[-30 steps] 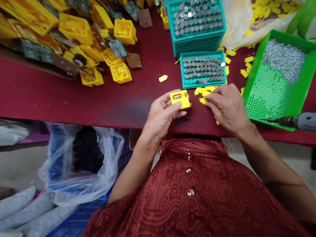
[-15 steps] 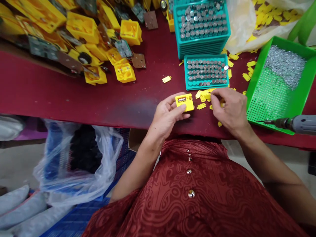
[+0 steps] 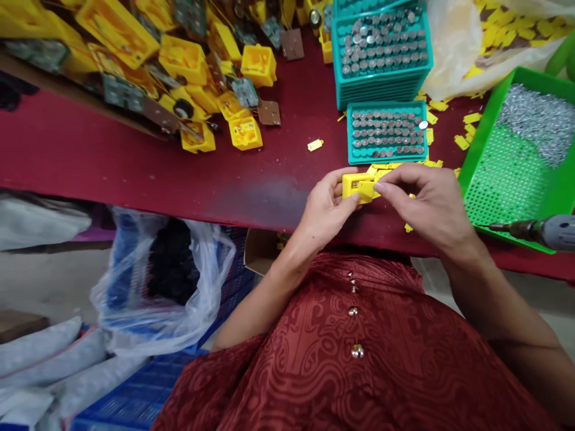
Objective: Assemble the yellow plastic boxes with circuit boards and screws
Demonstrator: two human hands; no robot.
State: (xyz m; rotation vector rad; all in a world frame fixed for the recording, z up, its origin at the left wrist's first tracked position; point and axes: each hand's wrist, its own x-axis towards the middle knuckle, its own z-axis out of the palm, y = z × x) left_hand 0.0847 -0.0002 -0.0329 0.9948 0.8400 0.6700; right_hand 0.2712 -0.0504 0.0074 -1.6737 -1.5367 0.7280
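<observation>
My left hand [image 3: 327,208] grips a small yellow plastic case [image 3: 348,185] above the table's front edge, thumb on its face. A battery slot shows in the case, now partly covered. Between thumb and fingertips, my right hand [image 3: 433,203] pinches a small yellow battery cover [image 3: 367,190] and holds it against the case over the slot. Whether the cover is seated I cannot tell. Loose yellow covers [image 3: 390,167] lie just behind both hands, partly hidden by them. Behind these sits a teal tray [image 3: 385,159] with rows of button cells.
Stacked teal trays [image 3: 381,93] stand farther back. At the right, a green basket [image 3: 498,185] holds small screws [image 3: 536,117], and an electric screwdriver [image 3: 559,232] juts over its front edge. Yellow housings with circuit boards [image 3: 182,60] crowd the back left. One cover [image 3: 315,145] lies alone.
My right hand has moved left from the loose covers to the case, bringing a cover onto its slot. Half a second ago, the button cells in the slot lay exposed.
</observation>
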